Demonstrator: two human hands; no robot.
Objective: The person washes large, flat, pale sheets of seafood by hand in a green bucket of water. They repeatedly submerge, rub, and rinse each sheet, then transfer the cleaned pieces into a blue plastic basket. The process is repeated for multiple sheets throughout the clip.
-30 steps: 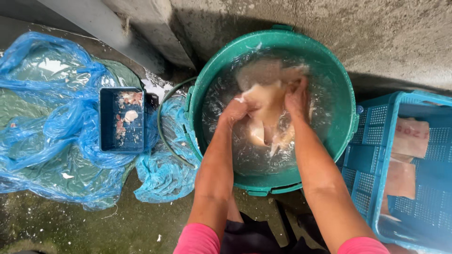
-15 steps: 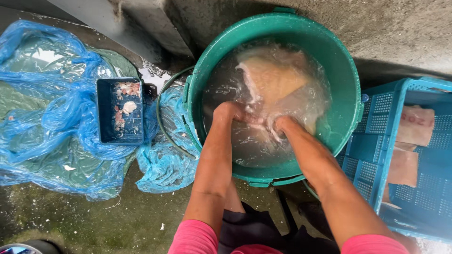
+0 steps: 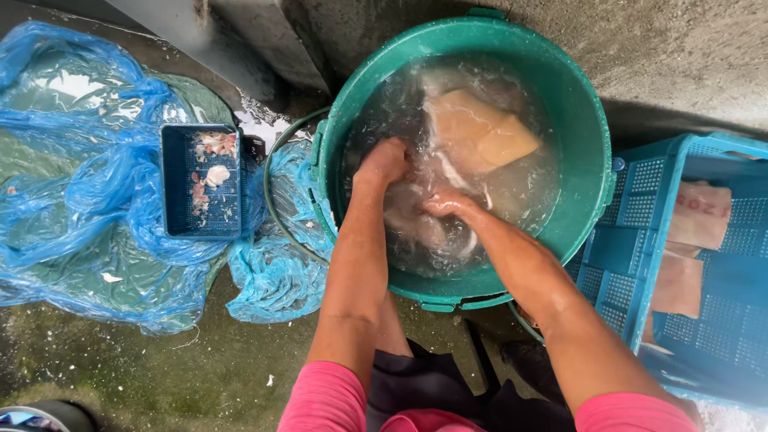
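Note:
A round green tub (image 3: 592, 152) full of cloudy water stands in front of me. Both my hands are plunged into it near the front wall. My left hand (image 3: 386, 160) is curled underwater at the tub's left side. My right hand (image 3: 445, 205) lies just right of it, pressed on pale submerged meat (image 3: 416, 228). Whether the fingers grip that meat is hidden by the water. A large tan slab of meat (image 3: 478, 134) floats at the far side, apart from both hands.
A small dark blue tray (image 3: 176, 210) with pale scraps lies on crumpled blue plastic sheeting (image 3: 72, 184) at left. A blue perforated crate (image 3: 632, 240) holding pale slabs stands at right. Wet concrete floor lies below, a concrete wall above.
My hands came down from the raised pale meat at the tub's far side and sank into the water near the front. The tan slab now floats free.

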